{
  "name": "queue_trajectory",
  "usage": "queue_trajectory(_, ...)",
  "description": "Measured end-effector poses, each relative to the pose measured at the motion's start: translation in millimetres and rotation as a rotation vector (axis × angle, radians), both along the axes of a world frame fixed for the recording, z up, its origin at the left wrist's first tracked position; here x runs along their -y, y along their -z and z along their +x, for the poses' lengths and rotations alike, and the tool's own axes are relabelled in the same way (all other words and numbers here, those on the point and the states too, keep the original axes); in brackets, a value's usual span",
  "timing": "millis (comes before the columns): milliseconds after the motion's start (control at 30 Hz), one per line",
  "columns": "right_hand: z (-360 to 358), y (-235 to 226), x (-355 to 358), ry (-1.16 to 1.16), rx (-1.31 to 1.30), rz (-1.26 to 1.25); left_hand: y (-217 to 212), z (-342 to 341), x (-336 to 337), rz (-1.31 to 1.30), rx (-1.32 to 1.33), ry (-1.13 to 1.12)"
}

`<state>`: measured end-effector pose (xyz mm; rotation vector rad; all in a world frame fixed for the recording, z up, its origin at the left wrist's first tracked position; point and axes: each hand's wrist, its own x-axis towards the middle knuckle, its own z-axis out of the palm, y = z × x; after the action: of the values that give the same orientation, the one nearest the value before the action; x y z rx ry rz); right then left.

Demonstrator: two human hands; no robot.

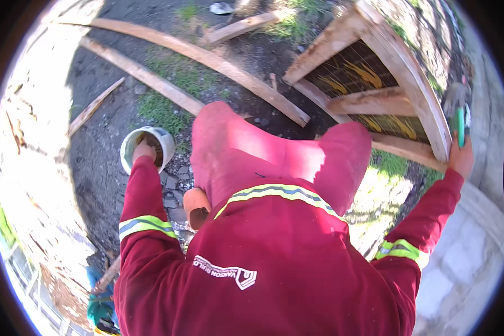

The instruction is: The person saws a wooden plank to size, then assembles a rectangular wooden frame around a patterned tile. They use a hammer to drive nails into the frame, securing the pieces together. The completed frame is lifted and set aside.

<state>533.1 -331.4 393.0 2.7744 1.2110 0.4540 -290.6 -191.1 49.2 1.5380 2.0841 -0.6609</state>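
My left hand [145, 152] reaches down into a white bucket [168, 147] on the ground to my left. Its fingers are hidden among brownish contents that I cannot make out. Out at the far right, my right hand [461, 158] is closed round a green-handled hammer [461, 126], whose grey head is blurred. The hammer is held upright beside a wooden frame [400, 53] made of nailed boards. Dark panels with yellow markings show between the frame's boards.
Long wooden boards [207, 59] lie across the ground ahead, with a shorter plank [243, 28] beyond. A thin stick [97, 106] lies at left. An orange rounded object [196, 206] is by my left hip. Concrete [453, 263] runs along the right. Teal clothing [99, 308] shows at lower left.
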Motion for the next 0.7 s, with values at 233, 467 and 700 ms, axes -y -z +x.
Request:
queue_trajectory(233,-44,-7,-15,0.032,0.140,0.018,-95,68,-44,0.245,0.344,0.251)
queue_trajectory(467,-65,-12,-16,-0.029,0.085,0.133,-210,348,-3,-0.137,1.158,0.900)
queue_trajectory(700,-59,-7,-13,-0.101,0.094,0.224,-227,525,131,-0.450,1.106,1.789)
